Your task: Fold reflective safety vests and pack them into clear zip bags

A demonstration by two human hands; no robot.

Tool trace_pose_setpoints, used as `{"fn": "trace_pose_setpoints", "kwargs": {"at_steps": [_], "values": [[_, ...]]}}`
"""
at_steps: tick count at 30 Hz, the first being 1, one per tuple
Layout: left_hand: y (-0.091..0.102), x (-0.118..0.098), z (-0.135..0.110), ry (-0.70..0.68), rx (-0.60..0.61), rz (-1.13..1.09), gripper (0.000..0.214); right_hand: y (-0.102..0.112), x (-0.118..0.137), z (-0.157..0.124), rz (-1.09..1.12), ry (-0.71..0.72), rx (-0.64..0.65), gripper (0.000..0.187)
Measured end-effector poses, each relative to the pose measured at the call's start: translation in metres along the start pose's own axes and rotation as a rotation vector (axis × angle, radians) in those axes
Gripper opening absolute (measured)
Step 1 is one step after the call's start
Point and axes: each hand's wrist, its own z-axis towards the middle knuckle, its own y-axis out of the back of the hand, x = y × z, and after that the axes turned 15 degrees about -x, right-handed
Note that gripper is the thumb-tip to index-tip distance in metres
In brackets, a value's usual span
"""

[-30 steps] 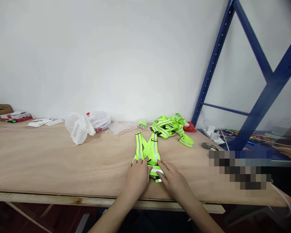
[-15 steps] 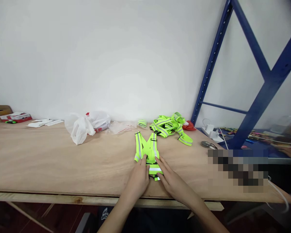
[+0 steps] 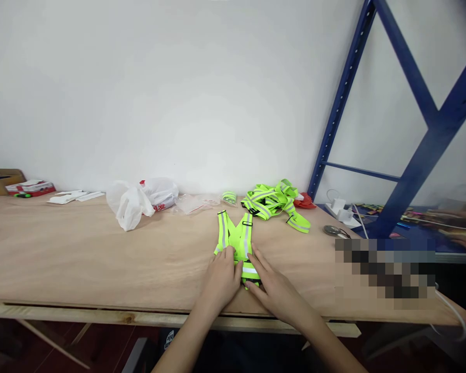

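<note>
A neon-yellow reflective vest [image 3: 238,239] with grey stripes and black strap buckles lies on the wooden table, its straps pointing toward the wall. My left hand [image 3: 222,274] is at its lower left, fingers curled on the fabric edge and thumb along the bottom band. On the lower right rests my right hand [image 3: 274,287], its fingers stretched out along the edge and its thumb apart near the bottom. Both hands partly cover the vest's lower part. Behind it sits a tangled pile of similar neon-yellow straps [image 3: 270,201], with a small packed neon-yellow bundle [image 3: 229,197] to the left.
White plastic bags [image 3: 134,204] and a clear bag [image 3: 196,203] lie at the back left. Farther left are white papers [image 3: 75,197] and a red-white box [image 3: 31,188]. A blue metal frame [image 3: 411,171] stands right. A tape measure [image 3: 331,230] lies near it.
My left hand's fingers have curled more at the vest's left edge, and the lower left of the vest is drawn inward. The right hand stays nearly in place. The view has shifted slightly.
</note>
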Motion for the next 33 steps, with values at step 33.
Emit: {"fn": "trace_pose_setpoints", "kwargs": {"at_steps": [33], "values": [[0.002,-0.011,-0.025,0.05,0.08,0.141,0.058,0.005,0.003,0.005,-0.072,0.062,0.073,0.065]]}}
